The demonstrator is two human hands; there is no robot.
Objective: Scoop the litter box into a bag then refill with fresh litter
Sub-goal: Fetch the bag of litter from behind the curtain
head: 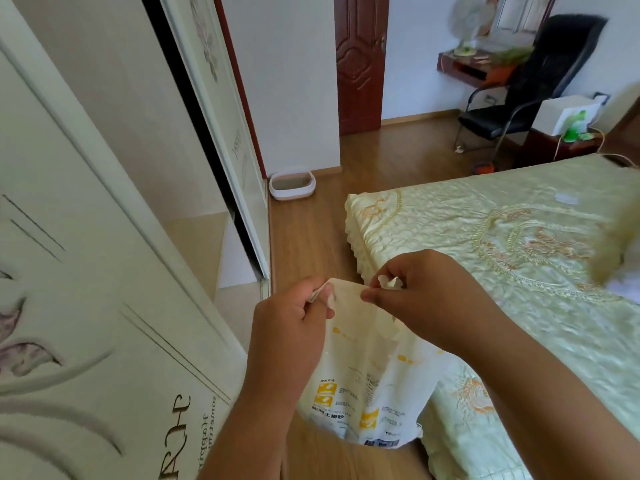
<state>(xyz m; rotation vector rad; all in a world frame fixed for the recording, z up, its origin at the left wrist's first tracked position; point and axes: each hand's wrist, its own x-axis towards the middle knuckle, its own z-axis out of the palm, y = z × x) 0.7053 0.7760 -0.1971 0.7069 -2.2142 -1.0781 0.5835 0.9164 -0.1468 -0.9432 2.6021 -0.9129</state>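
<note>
Both hands, left (291, 327) and right (426, 299), pinch our litter bag (367, 375) top; hard tug spills it, box (292, 184) at 11 o'clock.

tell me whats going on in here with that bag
A person stands between the wardrobe and the bed, holding a cat litter bag upright. The left hand and right hand each pinch its top edge, seemingly opening it. The litter box sits untouched on the floor by the far wall.

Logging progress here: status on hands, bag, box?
Both hands pinching litter bag top. Litter box far off by the wall. Floor path open.
</note>
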